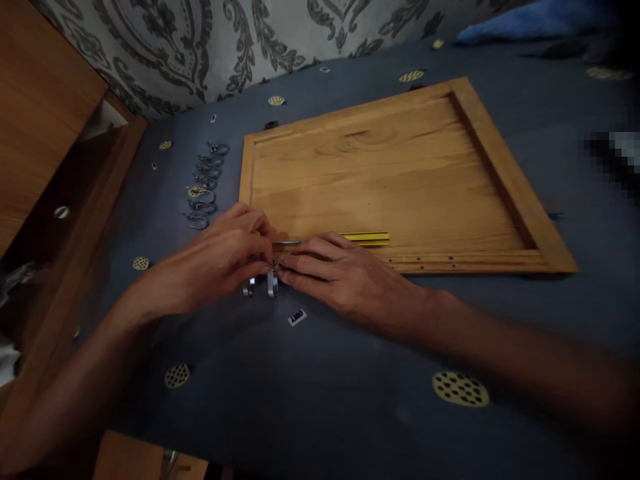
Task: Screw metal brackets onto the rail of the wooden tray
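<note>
A framed wooden panel (390, 173) lies flat on a dark blue cloth. My left hand (225, 257) and my right hand (345, 273) meet at the panel's near-left edge, fingers pinched together around a small metal hook (271, 283). A second metal hook (249, 287) hangs on that edge just to its left. A screwdriver with a yellow and black handle (365, 238) lies on the panel behind my right hand, its thin shaft running toward my left fingers. Which hand grips the hook is hidden by the fingers.
A row of several spare metal hooks (203, 187) lies on the cloth left of the panel. A small white label (297, 317) sits near my right wrist. Wooden furniture (45, 133) stands at the left, and patterned fabric (200, 40) at the back.
</note>
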Demonstrator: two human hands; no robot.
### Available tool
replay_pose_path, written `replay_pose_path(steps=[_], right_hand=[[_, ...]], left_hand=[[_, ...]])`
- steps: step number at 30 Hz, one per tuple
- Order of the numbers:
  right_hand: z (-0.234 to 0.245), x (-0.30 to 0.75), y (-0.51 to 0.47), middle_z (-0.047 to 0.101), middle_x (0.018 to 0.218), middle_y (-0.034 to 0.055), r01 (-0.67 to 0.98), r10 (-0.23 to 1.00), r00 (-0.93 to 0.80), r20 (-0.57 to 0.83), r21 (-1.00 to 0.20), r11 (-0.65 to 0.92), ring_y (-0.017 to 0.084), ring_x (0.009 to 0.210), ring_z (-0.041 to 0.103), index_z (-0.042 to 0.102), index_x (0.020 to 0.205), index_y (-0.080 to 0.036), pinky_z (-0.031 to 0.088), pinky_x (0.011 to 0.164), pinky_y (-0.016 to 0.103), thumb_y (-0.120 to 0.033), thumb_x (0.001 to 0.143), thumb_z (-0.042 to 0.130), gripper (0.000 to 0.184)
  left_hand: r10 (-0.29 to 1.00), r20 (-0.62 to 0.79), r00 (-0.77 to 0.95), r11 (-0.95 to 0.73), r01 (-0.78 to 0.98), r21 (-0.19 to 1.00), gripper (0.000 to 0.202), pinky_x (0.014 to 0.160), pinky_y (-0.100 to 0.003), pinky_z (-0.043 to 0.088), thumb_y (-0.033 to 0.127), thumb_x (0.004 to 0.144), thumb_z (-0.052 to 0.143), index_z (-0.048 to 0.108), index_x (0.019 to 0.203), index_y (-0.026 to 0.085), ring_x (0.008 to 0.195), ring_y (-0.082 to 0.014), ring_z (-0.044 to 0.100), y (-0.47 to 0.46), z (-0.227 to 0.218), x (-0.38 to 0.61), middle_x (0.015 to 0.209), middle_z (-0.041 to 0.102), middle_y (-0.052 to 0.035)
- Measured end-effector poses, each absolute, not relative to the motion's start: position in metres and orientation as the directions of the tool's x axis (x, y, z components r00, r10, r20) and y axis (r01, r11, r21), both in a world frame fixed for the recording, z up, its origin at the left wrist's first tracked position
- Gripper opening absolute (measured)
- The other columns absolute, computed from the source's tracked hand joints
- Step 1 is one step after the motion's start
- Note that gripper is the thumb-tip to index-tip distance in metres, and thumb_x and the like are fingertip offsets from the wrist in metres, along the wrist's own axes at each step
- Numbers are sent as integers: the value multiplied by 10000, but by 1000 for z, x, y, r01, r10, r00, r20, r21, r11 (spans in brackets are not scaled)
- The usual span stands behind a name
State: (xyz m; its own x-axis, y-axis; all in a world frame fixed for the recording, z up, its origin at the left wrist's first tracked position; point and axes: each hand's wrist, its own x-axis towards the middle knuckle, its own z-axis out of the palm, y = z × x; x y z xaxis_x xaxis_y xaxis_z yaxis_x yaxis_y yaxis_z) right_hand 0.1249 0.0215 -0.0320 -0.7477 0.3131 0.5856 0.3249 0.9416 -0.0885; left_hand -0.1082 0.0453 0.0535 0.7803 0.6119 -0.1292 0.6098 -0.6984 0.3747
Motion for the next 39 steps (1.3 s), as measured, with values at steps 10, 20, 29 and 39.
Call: replay_pose_path(steps=[10,20,29,39], right_hand=[[-33,124,21,769,1166,112,321,311,-742,594,-93,942,259,1062,649,738,1117,-70,548,875,420,-138,1101,383,362],[-35,124,22,770,1138,111,315,306,-747,591,-91,945,258,1045,643,730,1148,-66,541,858,419,-145,1100,388,354],[-36,123,24,767,1174,115,311,295,-745,598,-79,947,259,1047,650,731,1125,-76,540,870,415,-162,1104,381,360],[-34,124,25,764,1192,117,297,280,-754,594,-72,952,257,1060,641,724,1153,-69,530,888,409,-163,1100,393,348]], left_hand=[[640,-113,760,-670,625,401,163,841,-327,427,227,993,631,694,846,200,1001,-224,511,48,50,-110,1012,593,-39],[657,-61,752,-659,611,439,169,875,-323,434,271,1002,637,726,865,227,1024,-209,520,48,45,-115,1015,595,-22],[675,-92,732,-648,648,402,194,875,-335,439,270,988,646,748,831,217,1025,-222,517,45,49,-109,995,593,-36],[678,-175,714,-602,676,425,129,867,-320,446,225,921,675,731,806,203,975,-211,509,53,53,-105,986,592,-26]])
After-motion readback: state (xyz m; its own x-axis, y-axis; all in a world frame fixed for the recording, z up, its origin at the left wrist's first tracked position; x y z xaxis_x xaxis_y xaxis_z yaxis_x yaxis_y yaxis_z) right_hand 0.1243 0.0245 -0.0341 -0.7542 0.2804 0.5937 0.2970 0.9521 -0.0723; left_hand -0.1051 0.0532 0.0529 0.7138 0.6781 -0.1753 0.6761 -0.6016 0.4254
